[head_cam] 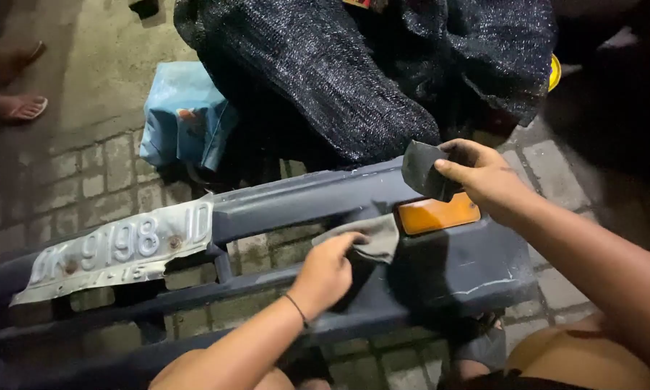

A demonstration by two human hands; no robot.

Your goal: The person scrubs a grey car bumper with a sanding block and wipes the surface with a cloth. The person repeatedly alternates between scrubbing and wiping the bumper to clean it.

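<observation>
A grey plastic vehicle bumper [303, 198] lies across the paved ground in front of me. It carries an orange reflector lens [438, 214] and a worn, bent number plate [115, 249]. My left hand [328, 271] presses a grey cloth [372, 238] against the bumper just left of the orange lens. My right hand [484, 173] is raised above the lens and pinches a folded dark sheet, like sandpaper [424, 170], between thumb and fingers.
A black mesh net [325, 79] is heaped behind the bumper. A light blue plastic bag [184, 115] lies on the paving to its left. Another person's sandalled feet [21, 108] show at the far left edge. My sandalled foot [480, 347] is under the bumper.
</observation>
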